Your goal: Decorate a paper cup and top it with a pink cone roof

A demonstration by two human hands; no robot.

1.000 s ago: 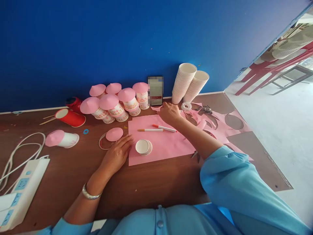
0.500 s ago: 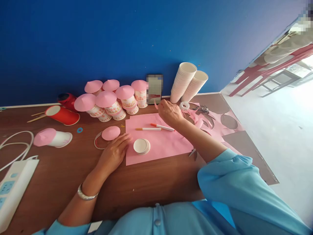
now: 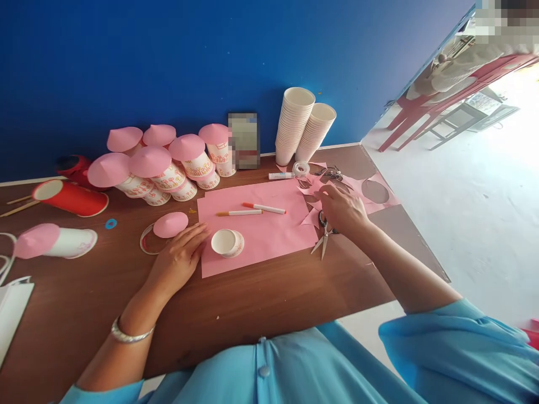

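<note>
Pink scraps [image 3: 356,185] lie right of the pink sheet [image 3: 272,241], right hand [image 3: 343,213] over them, can't tell if gripping, left hand [image 3: 177,261] flat by sheet's edge; capped cups [image 3: 154,163] look done, white cup [image 3: 225,243] uncapped, one paper cone [image 3: 170,224] loose.

No word, brand or number can be read. The white tube [image 3: 281,175], just beyond and left of the right hand [image 3: 346,212], carries faint print too small to make out. The phone [image 3: 244,141], farther off between the right hand and the left hand [image 3: 179,258], has its screen pixelated. Markings on the cups [image 3: 170,178] beyond the left hand show only as coloured pattern.
</note>
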